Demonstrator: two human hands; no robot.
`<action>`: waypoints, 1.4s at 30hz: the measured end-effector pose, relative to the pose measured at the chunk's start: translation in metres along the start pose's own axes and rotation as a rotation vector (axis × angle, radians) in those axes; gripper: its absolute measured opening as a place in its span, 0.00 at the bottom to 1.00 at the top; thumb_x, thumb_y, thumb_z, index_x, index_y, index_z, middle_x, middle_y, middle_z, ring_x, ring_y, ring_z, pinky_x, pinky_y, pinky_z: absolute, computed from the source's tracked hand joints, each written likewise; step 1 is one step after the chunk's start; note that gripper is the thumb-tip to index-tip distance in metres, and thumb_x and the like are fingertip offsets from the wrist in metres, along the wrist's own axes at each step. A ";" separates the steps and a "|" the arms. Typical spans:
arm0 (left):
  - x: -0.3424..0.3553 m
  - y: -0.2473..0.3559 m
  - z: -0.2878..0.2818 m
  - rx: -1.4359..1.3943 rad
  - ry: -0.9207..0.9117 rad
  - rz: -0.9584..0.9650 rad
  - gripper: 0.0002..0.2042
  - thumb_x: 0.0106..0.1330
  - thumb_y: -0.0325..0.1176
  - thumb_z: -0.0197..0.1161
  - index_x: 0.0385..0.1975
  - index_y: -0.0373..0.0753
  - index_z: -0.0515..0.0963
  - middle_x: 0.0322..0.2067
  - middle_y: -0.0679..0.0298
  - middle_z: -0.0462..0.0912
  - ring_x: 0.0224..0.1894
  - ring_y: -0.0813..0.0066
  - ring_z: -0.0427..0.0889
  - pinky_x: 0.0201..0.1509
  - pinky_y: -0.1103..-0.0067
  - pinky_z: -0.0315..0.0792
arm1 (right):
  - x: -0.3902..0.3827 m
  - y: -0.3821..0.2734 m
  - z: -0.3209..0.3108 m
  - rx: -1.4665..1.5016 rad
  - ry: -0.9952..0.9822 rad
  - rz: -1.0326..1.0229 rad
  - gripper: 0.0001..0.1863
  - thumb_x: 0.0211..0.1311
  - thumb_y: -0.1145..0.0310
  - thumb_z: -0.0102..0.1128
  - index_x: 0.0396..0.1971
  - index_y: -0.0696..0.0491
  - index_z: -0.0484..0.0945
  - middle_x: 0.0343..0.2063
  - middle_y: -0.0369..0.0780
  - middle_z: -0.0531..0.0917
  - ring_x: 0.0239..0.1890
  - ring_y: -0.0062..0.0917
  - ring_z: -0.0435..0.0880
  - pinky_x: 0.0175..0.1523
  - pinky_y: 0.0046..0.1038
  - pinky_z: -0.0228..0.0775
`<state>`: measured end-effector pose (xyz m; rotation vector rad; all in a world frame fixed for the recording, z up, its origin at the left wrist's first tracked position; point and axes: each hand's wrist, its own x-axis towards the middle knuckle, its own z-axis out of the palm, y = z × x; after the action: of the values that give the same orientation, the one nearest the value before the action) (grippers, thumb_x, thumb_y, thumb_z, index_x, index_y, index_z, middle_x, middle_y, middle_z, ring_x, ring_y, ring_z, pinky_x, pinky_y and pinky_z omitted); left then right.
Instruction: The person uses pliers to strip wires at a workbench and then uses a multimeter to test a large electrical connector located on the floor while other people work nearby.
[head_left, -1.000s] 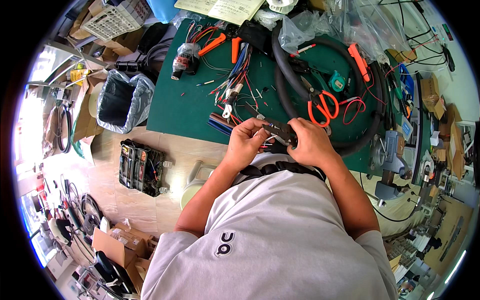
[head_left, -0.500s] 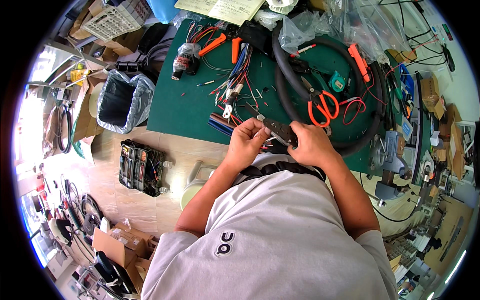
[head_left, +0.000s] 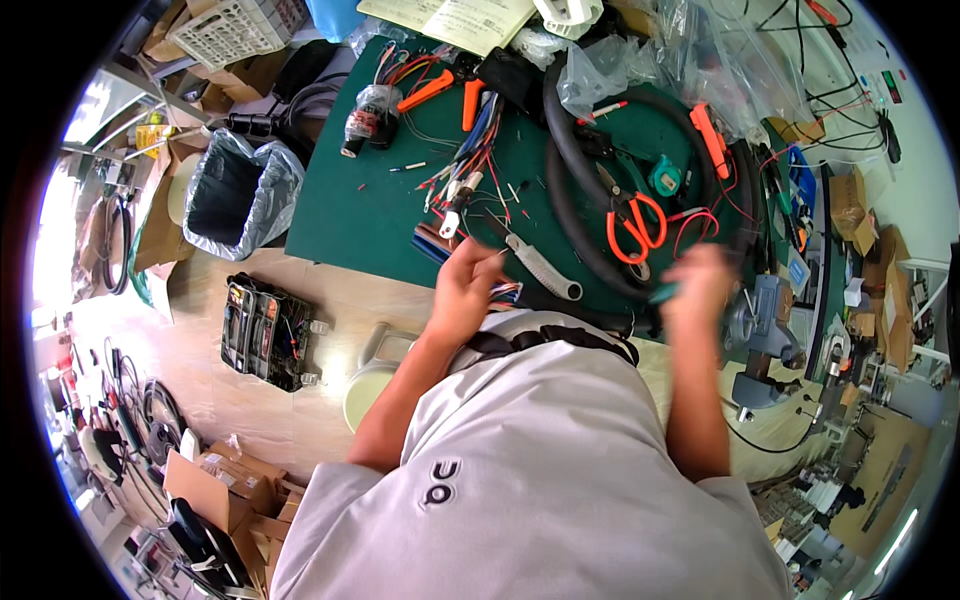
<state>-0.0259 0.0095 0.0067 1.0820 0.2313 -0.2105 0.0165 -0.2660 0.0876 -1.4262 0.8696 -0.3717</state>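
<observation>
My left hand [head_left: 465, 285] is curled at the front edge of the green mat [head_left: 350, 200]. A bundle of coloured wires [head_left: 507, 291] sticks out from its fingers. Just beyond its fingertips a grey-handled hand tool [head_left: 542, 266] lies on the mat. My right hand [head_left: 700, 285] is motion-blurred, well off to the right, over the black hose loop [head_left: 560, 200]. A small teal tool [head_left: 663, 293] shows at its fingers. More loose coloured wires [head_left: 470, 160] lie farther back on the mat.
Orange scissors [head_left: 632, 225] lie inside the hose loop, orange pliers [head_left: 430, 90] at the mat's back. A lined waste bin [head_left: 235, 195] and a black parts case [head_left: 265, 330] stand on the floor to the left. A grey vise [head_left: 765, 330] is at the right.
My hands were together on a dark tool in front of my chest. The right hand has now swung right, and the grey-handled tool lies on the mat.
</observation>
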 end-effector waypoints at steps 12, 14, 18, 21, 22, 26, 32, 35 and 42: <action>0.012 0.005 0.015 -0.179 0.088 0.168 0.10 0.71 0.33 0.60 0.43 0.32 0.74 0.40 0.58 0.83 0.42 0.73 0.82 0.50 0.76 0.77 | -0.042 0.025 0.012 -0.690 -0.684 -0.640 0.11 0.44 0.74 0.59 0.31 0.58 0.73 0.19 0.40 0.73 0.22 0.30 0.72 0.32 0.29 0.65; 0.010 0.005 0.013 -0.269 0.179 0.196 0.10 0.70 0.32 0.61 0.43 0.33 0.73 0.40 0.58 0.83 0.43 0.72 0.82 0.51 0.76 0.77 | -0.050 0.026 0.015 -0.801 -0.756 -0.637 0.11 0.44 0.73 0.60 0.29 0.57 0.71 0.19 0.43 0.73 0.21 0.40 0.73 0.31 0.35 0.66; 0.010 -0.006 0.001 -0.252 0.363 0.241 0.09 0.69 0.33 0.62 0.39 0.35 0.73 0.38 0.62 0.83 0.40 0.78 0.81 0.44 0.84 0.73 | -0.055 0.035 0.021 -0.828 -0.816 -0.652 0.11 0.44 0.72 0.60 0.29 0.58 0.70 0.19 0.44 0.74 0.23 0.43 0.75 0.31 0.39 0.67; 0.004 -0.003 -0.005 -0.172 0.443 0.201 0.12 0.69 0.36 0.64 0.40 0.33 0.75 0.34 0.67 0.81 0.35 0.84 0.76 0.42 0.87 0.69 | -0.057 0.035 0.027 -0.834 -0.854 -0.635 0.12 0.44 0.72 0.61 0.29 0.58 0.70 0.19 0.45 0.74 0.24 0.43 0.77 0.32 0.39 0.67; 0.002 -0.002 -0.006 -0.173 0.449 0.188 0.12 0.69 0.36 0.63 0.40 0.33 0.76 0.33 0.67 0.81 0.35 0.84 0.75 0.42 0.87 0.69 | -0.056 0.034 0.027 -0.845 -0.858 -0.634 0.12 0.44 0.72 0.61 0.29 0.58 0.70 0.19 0.45 0.74 0.24 0.43 0.77 0.32 0.39 0.67; -0.004 0.005 0.001 -0.176 0.476 0.216 0.13 0.70 0.36 0.62 0.44 0.30 0.77 0.36 0.67 0.82 0.35 0.85 0.76 0.42 0.87 0.70 | -0.054 0.033 0.028 -0.884 -0.866 -0.634 0.12 0.44 0.72 0.62 0.29 0.58 0.70 0.19 0.45 0.75 0.25 0.43 0.78 0.32 0.40 0.68; -0.005 0.005 0.000 -0.220 0.350 0.153 0.15 0.71 0.35 0.60 0.49 0.29 0.78 0.35 0.64 0.83 0.36 0.82 0.79 0.42 0.84 0.74 | -0.054 0.025 0.038 -0.997 -0.890 -0.572 0.14 0.44 0.71 0.63 0.30 0.58 0.70 0.23 0.46 0.78 0.29 0.44 0.80 0.35 0.41 0.70; -0.003 0.005 0.003 -0.200 0.226 0.104 0.16 0.72 0.36 0.58 0.49 0.29 0.78 0.34 0.64 0.83 0.36 0.81 0.79 0.43 0.83 0.75 | -0.052 0.025 0.048 -1.076 -0.946 -0.538 0.15 0.44 0.70 0.64 0.32 0.59 0.71 0.27 0.47 0.79 0.32 0.45 0.81 0.38 0.41 0.71; -0.004 0.008 0.006 -0.033 0.089 0.043 0.15 0.73 0.36 0.58 0.49 0.31 0.79 0.33 0.66 0.82 0.34 0.83 0.78 0.42 0.83 0.75 | -0.057 0.020 0.061 -1.039 -1.112 -0.608 0.17 0.42 0.71 0.66 0.34 0.58 0.72 0.32 0.46 0.80 0.35 0.45 0.81 0.39 0.41 0.72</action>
<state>-0.0273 0.0079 0.0177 1.0634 0.2904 -0.1193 0.0170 -0.1807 0.0800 -2.4363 -0.4181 0.5302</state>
